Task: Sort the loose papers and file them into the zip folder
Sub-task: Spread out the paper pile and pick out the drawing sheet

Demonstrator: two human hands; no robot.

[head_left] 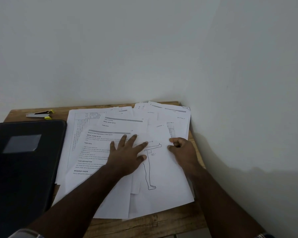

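Several loose white papers (96, 152) lie spread and overlapping over the middle of a wooden table (144, 224). The top sheet (163, 172) carries a line drawing of a standing figure with a "90°" mark. My left hand (127, 153) lies flat with fingers spread, pressing on the papers beside that drawing. At the drawing sheet's right edge, my right hand (184, 150) has its fingers curled and pinches the paper. A black zip folder (21, 169) lies closed at the left, with a clear label window on its cover.
A stapler (41, 114) with yellow ends lies at the table's back left, behind the folder. Plain walls meet in a corner close behind and to the right of the table. More printed sheets (170, 114) fan out toward the back right corner.
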